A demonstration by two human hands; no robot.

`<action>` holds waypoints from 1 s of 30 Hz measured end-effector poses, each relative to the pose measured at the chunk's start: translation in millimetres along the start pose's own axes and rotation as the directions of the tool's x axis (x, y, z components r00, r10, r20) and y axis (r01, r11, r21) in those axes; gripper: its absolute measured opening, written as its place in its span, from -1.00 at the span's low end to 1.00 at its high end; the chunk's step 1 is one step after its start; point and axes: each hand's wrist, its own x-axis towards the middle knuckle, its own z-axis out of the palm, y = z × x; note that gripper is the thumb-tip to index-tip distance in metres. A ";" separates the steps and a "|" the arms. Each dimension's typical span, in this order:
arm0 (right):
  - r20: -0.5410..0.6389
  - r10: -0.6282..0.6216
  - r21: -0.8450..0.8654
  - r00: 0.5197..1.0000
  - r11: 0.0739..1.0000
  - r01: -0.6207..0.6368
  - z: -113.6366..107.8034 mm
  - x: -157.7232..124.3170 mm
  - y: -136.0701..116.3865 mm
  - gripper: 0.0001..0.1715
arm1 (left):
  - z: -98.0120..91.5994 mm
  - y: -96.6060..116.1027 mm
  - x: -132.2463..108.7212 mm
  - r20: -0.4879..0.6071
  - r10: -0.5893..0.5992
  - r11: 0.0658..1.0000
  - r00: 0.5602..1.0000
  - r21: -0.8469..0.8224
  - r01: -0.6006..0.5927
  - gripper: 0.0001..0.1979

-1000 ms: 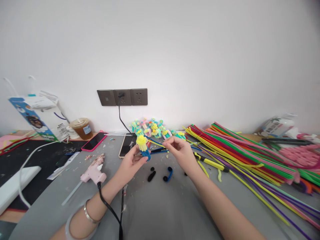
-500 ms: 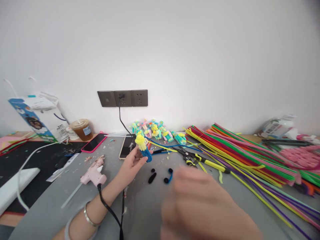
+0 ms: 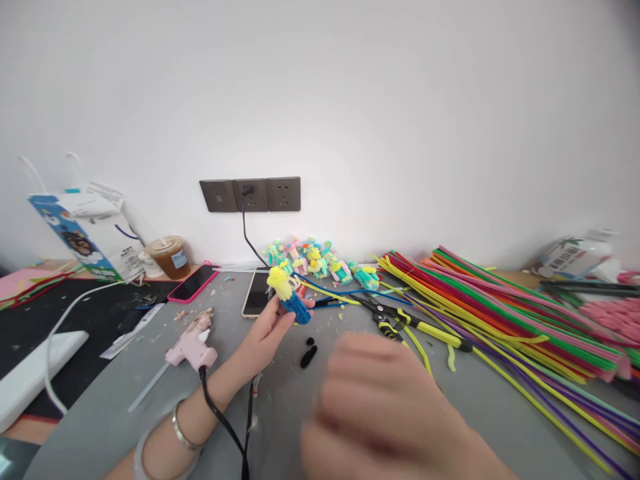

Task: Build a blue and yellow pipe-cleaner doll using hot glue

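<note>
My left hand is closed around a small figure of pipe cleaners, yellow at the top and blue at the bottom, tilted a little above the desk. Close to the camera, my right hand is blurred, its fingers curled into a fist. Whatever it may hold is hidden. Just beyond it, two small black fuzzy pieces lie on the grey desk. A pink glue gun lies left of my left wrist, its black cord crossing my forearm.
Several similar figures lie along the wall. On the right are yellow-handled pliers and a large bundle of coloured pipe cleaners. Phones, a lidded drink cup and a carton bag stand or lie left.
My right hand has come slightly left and now covers the blue piece with black ends that showed beside it. My left hand still holds the figure. The view has shifted slightly.
</note>
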 end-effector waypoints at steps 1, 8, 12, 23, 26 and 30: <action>-0.054 -0.090 -0.069 0.994 0.994 0.087 -1.0 5.8 10.0 -0.74 | -0.3 -0.5 -0.6 -0.002 0.007 1.000 1.000 -0.002 -0.007 -0.54; -0.329 0.317 0.067 0.889 0.947 -0.313 5.0 -4.7 89.7 -0.87 | -1.5 0.4 -2.4 0.133 0.007 1.000 0.991 -0.027 -0.004 -0.55; -0.277 0.457 0.264 0.845 0.882 -0.391 5.6 -9.0 99.9 -0.82 | -1.4 0.0 -4.2 0.217 -0.034 0.996 0.976 -0.079 0.052 -0.52; -0.091 0.464 0.436 0.881 0.814 -0.384 9.2 -8.1 98.4 -0.65 | -1.5 5.3 -3.8 0.295 -0.103 0.993 0.950 0.087 0.081 -0.51; -0.096 0.468 0.469 0.878 0.799 -0.375 9.6 -8.8 101.3 -0.70 | -1.2 5.8 -4.3 0.325 -0.115 0.993 0.939 0.067 0.098 -0.53; -0.089 0.504 0.535 0.859 0.752 -0.385 10.9 -8.7 102.3 -0.76 | -1.7 5.6 -4.6 0.354 -0.113 0.993 0.928 0.064 0.097 -0.56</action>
